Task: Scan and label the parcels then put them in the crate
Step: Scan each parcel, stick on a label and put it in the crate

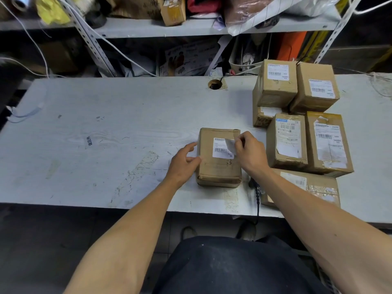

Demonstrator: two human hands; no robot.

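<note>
A brown cardboard parcel [218, 166] lies flat on the grey table [106, 145], a white shipping label [220, 149] on its top. My right hand [249, 152] pinches a small white sticker [230, 145] over the label's right side. My left hand [185, 162] rests against the parcel's left edge, thumb on top, fingers loosely spread. Several more labelled parcels [307, 134] are stacked to the right. No crate is in view.
A black scanner with a coiled cable [257, 192] lies under my right forearm near the front edge. A cable hole [214, 84] is at the back of the table. Cluttered metal shelves [169, 28] stand behind. The table's left half holds only a taped paper scrap [89, 141].
</note>
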